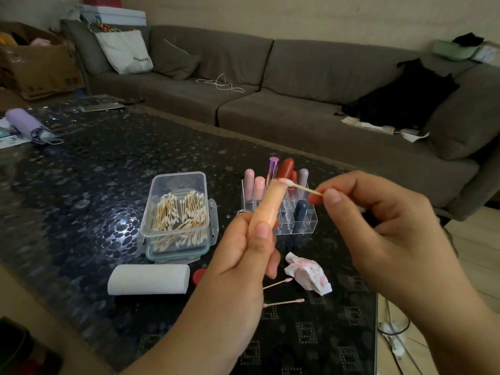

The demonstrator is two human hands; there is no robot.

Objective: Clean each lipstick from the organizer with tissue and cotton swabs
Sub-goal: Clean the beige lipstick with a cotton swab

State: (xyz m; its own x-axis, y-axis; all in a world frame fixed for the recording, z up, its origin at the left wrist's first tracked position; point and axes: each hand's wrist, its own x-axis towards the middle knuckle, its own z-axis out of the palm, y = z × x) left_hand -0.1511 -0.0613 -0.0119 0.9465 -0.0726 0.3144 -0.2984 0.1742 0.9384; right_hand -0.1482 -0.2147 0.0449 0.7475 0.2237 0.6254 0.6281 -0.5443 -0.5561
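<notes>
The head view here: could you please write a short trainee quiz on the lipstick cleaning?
1. True or false: the left hand grips the peach lipstick.
2. What does the right hand pinch? A) cotton swab B) tissue
3. How many used swabs lie beside the crumpled tissue?

Key: 1 true. 2 A, the cotton swab, its tip at the lipstick's top. 3 two: the used swabs.
</notes>
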